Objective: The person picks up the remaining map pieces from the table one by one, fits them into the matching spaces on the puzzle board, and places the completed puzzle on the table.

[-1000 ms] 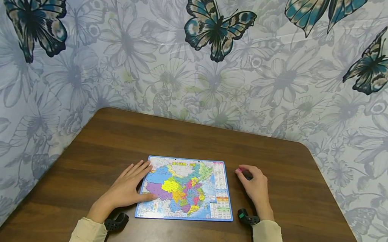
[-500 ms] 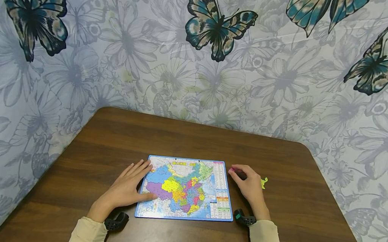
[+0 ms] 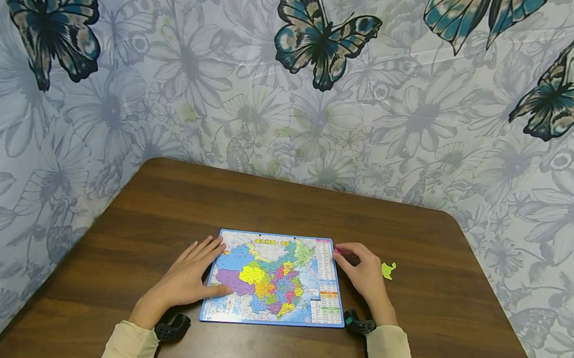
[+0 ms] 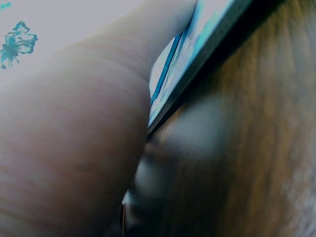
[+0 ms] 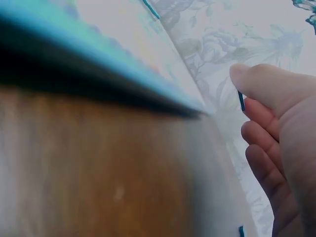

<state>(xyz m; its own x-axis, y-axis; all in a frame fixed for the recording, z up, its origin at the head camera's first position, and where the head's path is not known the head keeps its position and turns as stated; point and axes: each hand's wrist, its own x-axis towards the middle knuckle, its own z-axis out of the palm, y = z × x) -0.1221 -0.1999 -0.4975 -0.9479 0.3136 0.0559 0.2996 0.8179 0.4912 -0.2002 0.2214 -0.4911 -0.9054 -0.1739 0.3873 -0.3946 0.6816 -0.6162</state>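
Note:
On the table lies a China map puzzle board (image 3: pixel 325 305) with a blue rim and coloured provinces. My left hand (image 3: pixel 183 277) rests on its left edge, fingers straight and spread, thumb over the lower left of the map. At the upper right corner of the board, my right hand (image 3: pixel 364 272) pinches a small pink puzzle piece (image 3: pixel 337 252) between thumb and fingers; most of the piece is hidden. In the right wrist view only a thin dark edge of that puzzle piece (image 5: pixel 241 100) shows under the thumb. A yellow-green puzzle piece (image 3: pixel 388 271) lies just right of my right hand.
The brown wooden table (image 3: pixel 285 207) stretches around the board on all sides. Behind it stands a wall covering (image 3: pixel 320 136) printed with flowers and butterflies. Both wrists wear black camera bands, the left band (image 3: pixel 172 328) close to the board's lower left corner.
My right hand has moved left to the board's upper right corner with the pink puzzle piece. The yellow-green piece, hidden before, has come into sight. My left hand stays where it was.

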